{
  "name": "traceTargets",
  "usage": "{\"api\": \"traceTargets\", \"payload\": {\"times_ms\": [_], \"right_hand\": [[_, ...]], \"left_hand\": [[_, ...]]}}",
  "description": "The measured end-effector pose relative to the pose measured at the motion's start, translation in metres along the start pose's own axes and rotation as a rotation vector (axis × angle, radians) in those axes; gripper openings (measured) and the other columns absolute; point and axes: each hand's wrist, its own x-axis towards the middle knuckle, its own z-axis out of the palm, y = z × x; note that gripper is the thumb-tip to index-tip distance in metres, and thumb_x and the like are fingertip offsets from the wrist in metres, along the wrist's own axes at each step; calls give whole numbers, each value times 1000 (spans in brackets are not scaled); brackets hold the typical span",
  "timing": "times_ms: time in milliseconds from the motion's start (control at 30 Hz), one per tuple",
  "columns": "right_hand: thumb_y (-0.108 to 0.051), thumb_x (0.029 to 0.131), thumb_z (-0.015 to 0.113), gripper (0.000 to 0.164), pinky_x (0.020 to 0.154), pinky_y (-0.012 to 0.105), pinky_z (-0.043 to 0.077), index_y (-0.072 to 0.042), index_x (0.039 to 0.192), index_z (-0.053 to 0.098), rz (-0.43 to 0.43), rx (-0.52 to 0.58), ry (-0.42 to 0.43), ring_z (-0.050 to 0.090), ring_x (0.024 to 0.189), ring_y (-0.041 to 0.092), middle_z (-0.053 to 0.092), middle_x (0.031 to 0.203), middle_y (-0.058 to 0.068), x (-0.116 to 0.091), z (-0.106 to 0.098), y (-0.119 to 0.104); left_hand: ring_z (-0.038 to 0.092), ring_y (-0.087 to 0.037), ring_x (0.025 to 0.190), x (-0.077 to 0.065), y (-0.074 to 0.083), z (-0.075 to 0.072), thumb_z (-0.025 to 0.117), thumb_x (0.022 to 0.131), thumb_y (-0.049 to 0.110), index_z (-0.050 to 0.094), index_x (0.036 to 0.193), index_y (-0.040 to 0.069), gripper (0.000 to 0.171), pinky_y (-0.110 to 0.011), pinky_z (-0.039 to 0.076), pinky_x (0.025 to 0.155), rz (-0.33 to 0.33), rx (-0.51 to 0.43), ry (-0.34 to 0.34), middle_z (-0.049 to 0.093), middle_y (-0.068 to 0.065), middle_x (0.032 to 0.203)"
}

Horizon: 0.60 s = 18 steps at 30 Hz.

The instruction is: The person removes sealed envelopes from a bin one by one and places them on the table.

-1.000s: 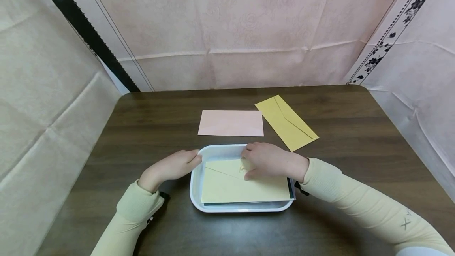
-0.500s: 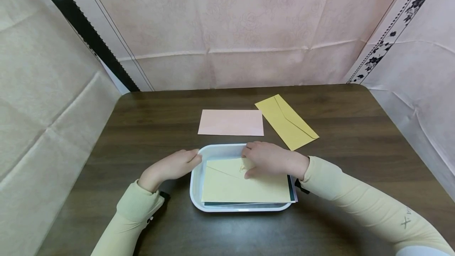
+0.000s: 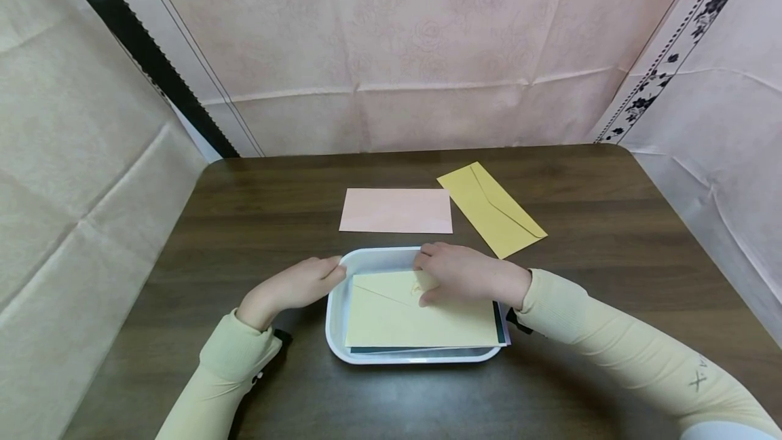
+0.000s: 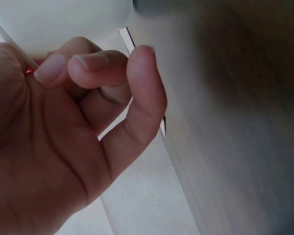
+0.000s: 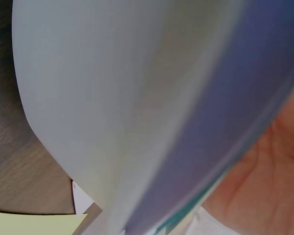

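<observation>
A white tray (image 3: pixel 334 324) sits at the table's middle with a stack of envelopes in it. The top one is a cream envelope (image 3: pixel 391 324); edges of a dark teal envelope (image 3: pixel 499 324) and a purple envelope (image 5: pixel 220 107) show under it. My left hand (image 3: pixel 296 287) pinches the tray's far left corner, thumb and forefinger meeting at the rim in the left wrist view. Over the stack's far right part, my right hand (image 3: pixel 461 273) grips the envelopes, its thumb on the cream face and fingers at the far edge. Its palm is beside the envelopes in the right wrist view.
Beyond the tray lies a pale pink envelope (image 3: pixel 396 210) on the brown wooden table (image 3: pixel 269 216). A yellow envelope (image 3: pixel 493 209) lies slanted to its right, close to the tray's far side. Pale cloth (image 3: pixel 427 53) hangs behind the table and on both sides.
The envelope stack has shifted very slightly in the tray under my right hand, with more of the teal and purple edges showing. My left hand has stayed put on the tray.
</observation>
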Motion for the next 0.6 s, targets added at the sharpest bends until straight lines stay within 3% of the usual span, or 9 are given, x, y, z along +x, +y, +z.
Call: {"api": "traceTargets", "payload": {"times_ms": [467, 600], "right_hand": [[-41, 79, 72, 53, 79, 28, 42, -9, 119, 59, 19, 25, 34, 48, 89, 13, 52, 102, -1, -1, -4, -3], [-40, 80, 72, 54, 81, 28, 43, -9, 122, 57, 16, 46, 36, 51, 90, 11, 55, 108, -1, -2, -5, -4]], "left_hand": [[52, -15, 81, 0, 1, 1, 34, 103, 27, 55, 114, 12, 28, -34, 42, 73, -21, -10, -2, 56, 2, 87], [52, -14, 78, 0, 1, 1, 34, 102, 27, 55, 110, 13, 26, -34, 42, 72, -29, -8, -4, 53, 1, 79]]}}
